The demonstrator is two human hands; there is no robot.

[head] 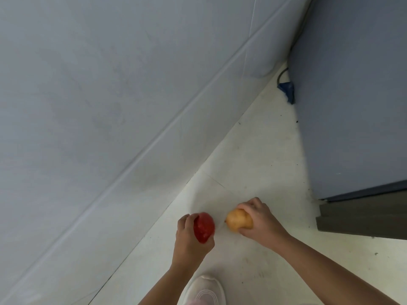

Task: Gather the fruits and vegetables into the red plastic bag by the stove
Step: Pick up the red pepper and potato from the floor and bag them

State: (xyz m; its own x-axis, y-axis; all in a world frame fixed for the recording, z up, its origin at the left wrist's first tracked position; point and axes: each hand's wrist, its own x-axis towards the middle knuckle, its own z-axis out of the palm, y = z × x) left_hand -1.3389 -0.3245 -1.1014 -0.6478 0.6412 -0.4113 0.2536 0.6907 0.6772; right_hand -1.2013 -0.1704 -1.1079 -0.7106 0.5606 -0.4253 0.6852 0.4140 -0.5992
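Observation:
My left hand [190, 237] is closed around a shiny red fruit [204, 226], probably an apple or tomato, low over the pale floor. My right hand [261, 221] grips a yellow-orange pear [236, 221], its stem end pointing left. The two fruits are a short gap apart, near the foot of the wall. The red plastic bag and the stove are out of sight.
A grey-white tiled wall [110, 106] fills the left side. A tall grey-blue appliance or cabinet [352, 95] stands at right, with a dark base [361, 216] below it. A blue plug and cable [287, 89] lie in the corner. My white shoe [206, 290] is at the bottom.

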